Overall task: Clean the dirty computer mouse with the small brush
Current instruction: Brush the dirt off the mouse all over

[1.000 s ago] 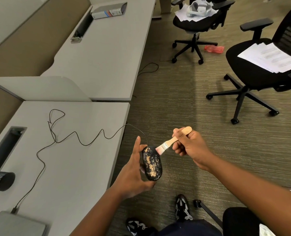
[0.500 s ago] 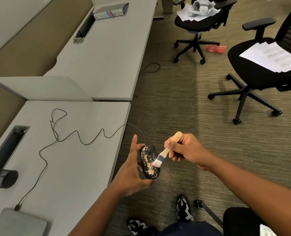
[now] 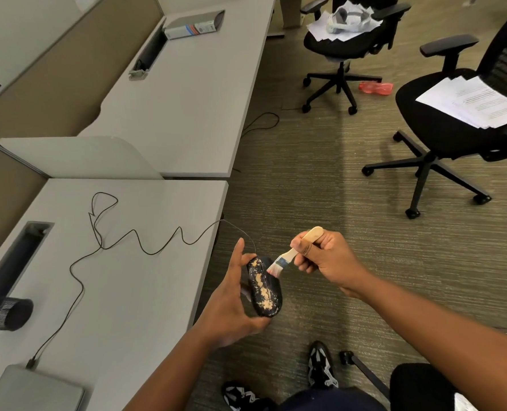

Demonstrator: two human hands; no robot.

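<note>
A black computer mouse point(image 3: 265, 289) speckled with tan dirt is held off the desk's right edge, above the carpet. My left hand point(image 3: 231, 304) grips it from the left side and underneath, thumb up along its edge. Its thin black cable point(image 3: 133, 241) trails back across the grey desk point(image 3: 127, 307) to a laptop point(image 3: 32, 390). My right hand point(image 3: 326, 256) pinches the wooden handle of a small brush point(image 3: 293, 253). The pale bristles touch the mouse's upper right front.
A black mesh cup point(image 3: 6, 314) lies at the desk's left edge beside a cable slot point(image 3: 18, 253). Two black office chairs point(image 3: 453, 129) point(image 3: 344, 43) with papers stand on the carpet. A red bottle point(image 3: 375, 88) lies on the floor. My shoes point(image 3: 320, 366) are below.
The brush swept down over the mouse's middle half a second ago, then returned to its upper right front. The left hand keeps the mouse in about the same place.
</note>
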